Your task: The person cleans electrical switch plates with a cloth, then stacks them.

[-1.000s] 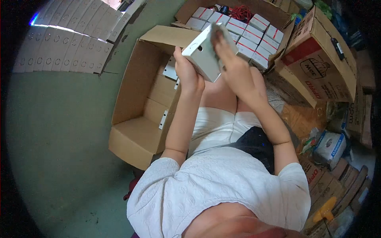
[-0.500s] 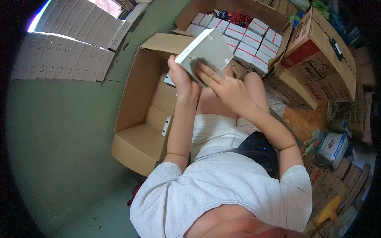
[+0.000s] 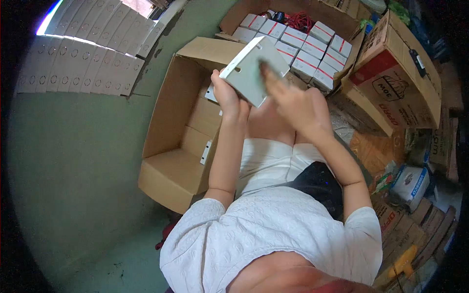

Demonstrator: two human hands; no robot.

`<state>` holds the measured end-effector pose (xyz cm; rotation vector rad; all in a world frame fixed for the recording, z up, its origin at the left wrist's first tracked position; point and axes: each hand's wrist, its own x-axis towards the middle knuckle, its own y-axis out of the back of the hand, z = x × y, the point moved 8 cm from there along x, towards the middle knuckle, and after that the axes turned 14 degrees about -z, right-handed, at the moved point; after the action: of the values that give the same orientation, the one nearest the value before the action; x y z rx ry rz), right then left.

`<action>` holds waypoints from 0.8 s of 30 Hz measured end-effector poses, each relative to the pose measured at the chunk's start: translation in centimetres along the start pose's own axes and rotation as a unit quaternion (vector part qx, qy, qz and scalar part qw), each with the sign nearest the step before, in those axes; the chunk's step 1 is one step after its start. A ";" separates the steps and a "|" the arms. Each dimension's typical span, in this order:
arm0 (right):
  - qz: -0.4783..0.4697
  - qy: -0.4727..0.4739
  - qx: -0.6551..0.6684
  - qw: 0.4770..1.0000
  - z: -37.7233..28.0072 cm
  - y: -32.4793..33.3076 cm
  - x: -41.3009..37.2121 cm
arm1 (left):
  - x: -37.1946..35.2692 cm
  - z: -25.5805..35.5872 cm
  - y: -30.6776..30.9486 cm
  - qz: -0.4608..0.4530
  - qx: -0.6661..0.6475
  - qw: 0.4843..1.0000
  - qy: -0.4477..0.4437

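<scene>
A flat white rectangular panel [image 3: 249,73] with raised edges and a few holes is tilted above my lap. My left hand [image 3: 227,95] grips its lower left edge, fingers wrapped underneath. My right hand [image 3: 293,105] is over the panel's right part, its fingertips blurred by motion; a small dark thing shows at the fingertips on the panel face, too smeared to make out. Under the panel, to the left, stands an open cardboard box [image 3: 168,166] with a few white pieces with holes [image 3: 205,152] inside.
Several small white boxes with red stripes [image 3: 305,63] fill a carton at the top, with red wire [image 3: 299,21] behind them. A large printed carton [image 3: 398,83] stands at the right, above plastic packets [image 3: 409,184]. Rows of grey panels [image 3: 73,66] lie at upper left.
My right hand has moved slightly right and down, its fingers now blurred. The grey-green smear or cloth under the fingers looks smaller, and more of the panel's face shows.
</scene>
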<state>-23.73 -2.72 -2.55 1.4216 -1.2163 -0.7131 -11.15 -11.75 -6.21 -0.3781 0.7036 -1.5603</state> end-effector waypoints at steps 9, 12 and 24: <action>-0.056 -0.015 -0.062 0.996 -1.1 2.5 -0.2 | 4.7 -2.4 1.4 -0.121 -0.102 0.987 0.038; -0.093 -0.144 -0.041 0.984 3.6 1.5 0.2 | 2.8 -1.8 -0.4 -0.045 -0.140 0.989 0.030; 0.085 -0.097 -0.022 0.991 6.3 4.0 0.9 | 4.6 -3.2 -1.9 -0.124 -0.151 0.980 0.036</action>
<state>-30.38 -5.25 -0.08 1.2165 -1.4443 -0.7670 -15.18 -15.60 -8.16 -0.6570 0.9836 -1.7110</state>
